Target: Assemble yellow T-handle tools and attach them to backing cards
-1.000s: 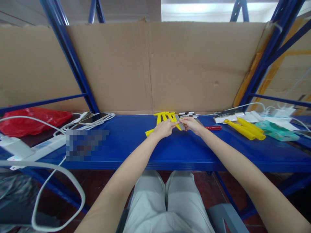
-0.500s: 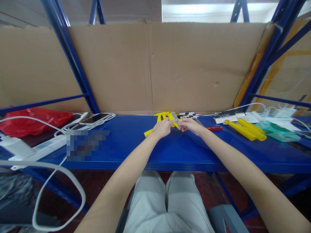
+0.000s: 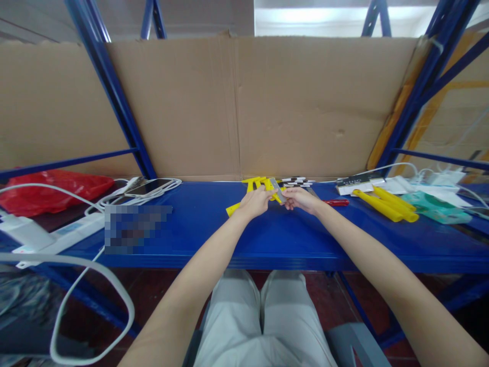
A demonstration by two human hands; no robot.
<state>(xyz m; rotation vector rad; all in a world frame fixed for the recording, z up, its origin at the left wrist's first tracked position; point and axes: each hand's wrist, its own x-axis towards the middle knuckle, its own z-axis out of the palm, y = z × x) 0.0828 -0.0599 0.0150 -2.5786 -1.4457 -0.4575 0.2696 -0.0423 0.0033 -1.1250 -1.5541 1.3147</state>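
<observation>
Both hands meet near the back of the blue table. My left hand (image 3: pixel 255 203) is closed around a flat yellow piece (image 3: pixel 233 209), whose end sticks out beyond the palm on the left; the fingers hide the rest. Its fingertips reach to a grey flat strip (image 3: pixel 276 187). My right hand (image 3: pixel 300 198) pinches the lower end of that strip between thumb and fingers. Just behind the left hand lie more yellow parts with prongs (image 3: pixel 255 181); whether they join the held piece I cannot tell. A red-handled tool (image 3: pixel 336 202) rests right of my right hand.
Black-and-white pens or sticks (image 3: pixel 296 180) lie behind the hands. To the right are yellow tubes (image 3: pixel 385 204), a small box (image 3: pixel 355 184) and a green plastic bag (image 3: pixel 437 206). A phone (image 3: pixel 148 187), white cables, a power strip (image 3: pixel 76 234) and a red bag (image 3: pixel 57 191) occupy the left.
The grey strip and my right fingers have shifted very slightly. My left hand stays in the same place.
</observation>
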